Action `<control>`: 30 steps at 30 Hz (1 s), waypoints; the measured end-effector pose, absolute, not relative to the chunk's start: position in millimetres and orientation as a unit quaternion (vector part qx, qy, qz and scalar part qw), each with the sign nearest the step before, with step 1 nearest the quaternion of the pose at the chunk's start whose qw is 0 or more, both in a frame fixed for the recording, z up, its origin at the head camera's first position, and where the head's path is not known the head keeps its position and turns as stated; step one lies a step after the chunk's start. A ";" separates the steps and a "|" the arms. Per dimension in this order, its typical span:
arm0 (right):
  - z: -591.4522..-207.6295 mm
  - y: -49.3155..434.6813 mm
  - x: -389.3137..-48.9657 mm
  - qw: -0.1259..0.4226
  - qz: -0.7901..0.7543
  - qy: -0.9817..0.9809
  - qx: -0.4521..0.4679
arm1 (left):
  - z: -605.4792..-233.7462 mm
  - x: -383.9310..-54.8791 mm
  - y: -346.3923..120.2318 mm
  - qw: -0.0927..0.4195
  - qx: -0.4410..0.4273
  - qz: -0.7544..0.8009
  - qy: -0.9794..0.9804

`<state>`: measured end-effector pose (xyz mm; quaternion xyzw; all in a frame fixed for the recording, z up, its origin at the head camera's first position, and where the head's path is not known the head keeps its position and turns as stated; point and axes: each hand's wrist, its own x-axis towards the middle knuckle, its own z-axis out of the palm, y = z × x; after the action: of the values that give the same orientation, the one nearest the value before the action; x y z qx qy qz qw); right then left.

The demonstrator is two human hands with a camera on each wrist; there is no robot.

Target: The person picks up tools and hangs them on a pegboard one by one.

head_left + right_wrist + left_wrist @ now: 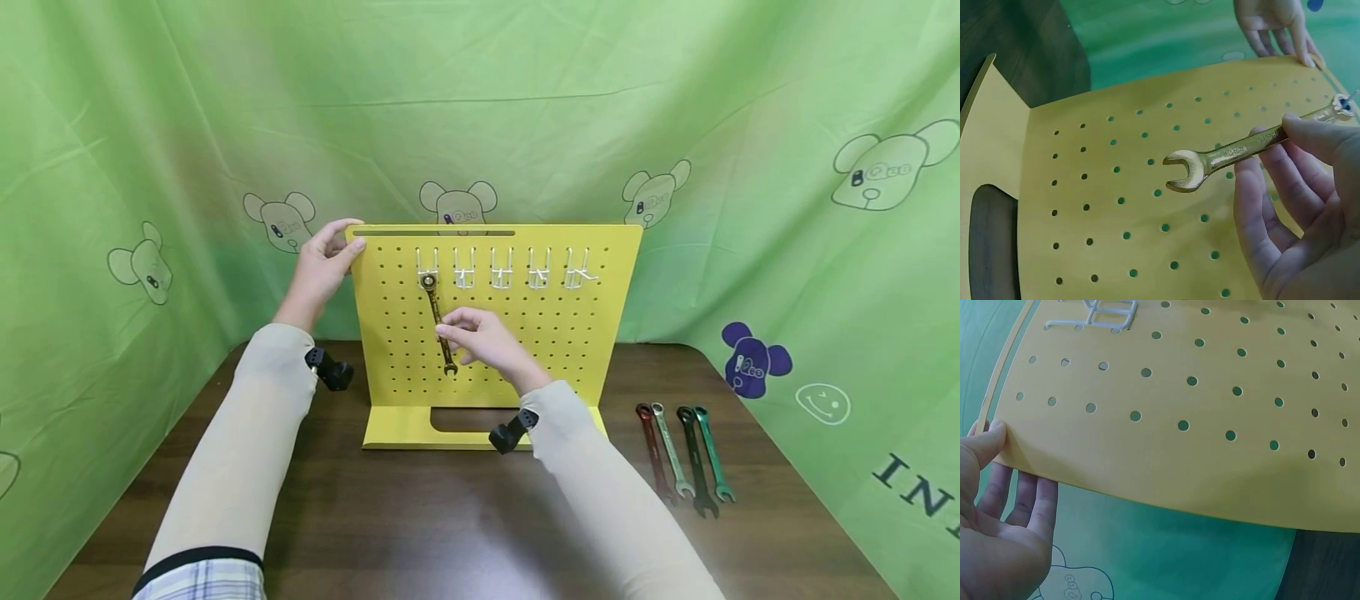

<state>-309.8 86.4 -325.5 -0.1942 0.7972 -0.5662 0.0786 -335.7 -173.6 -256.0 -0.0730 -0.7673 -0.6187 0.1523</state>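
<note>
Pinching a wrench (435,307), its lettering (1235,152) blurred, are right fingers (1294,181); left fingers (1041,509) grip pegboard (1160,450).

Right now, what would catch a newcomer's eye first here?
Probably the yellow pegboard standing on the table, its top left corner held by the left hand. In front, the right hand pinches a gold wrench at the leftmost hook. Four more wrenches lie to the right.
</note>
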 end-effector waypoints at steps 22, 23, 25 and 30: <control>-339.4 74.2 -317.9 0.058 -0.593 0.783 -0.181 | -255.7 -335.9 -173.6 0.154 -0.070 -0.619 -0.767; -339.3 75.8 -317.2 0.059 -0.593 0.782 -0.181 | -255.6 -335.7 -173.6 0.153 -0.071 -0.619 -0.767; -339.8 79.3 -316.6 0.062 -0.593 0.781 -0.184 | -255.5 -335.5 -173.3 0.150 -0.072 -0.620 -0.767; -340.2 87.9 -314.6 0.066 -0.590 0.781 -0.195 | -255.7 -334.8 -173.9 0.148 -0.071 -0.621 -0.766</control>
<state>-314.6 87.9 -340.2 -0.1948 0.7807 -0.5901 0.0662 -334.8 -173.9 -255.7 -0.0710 -0.7662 -0.6213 0.1483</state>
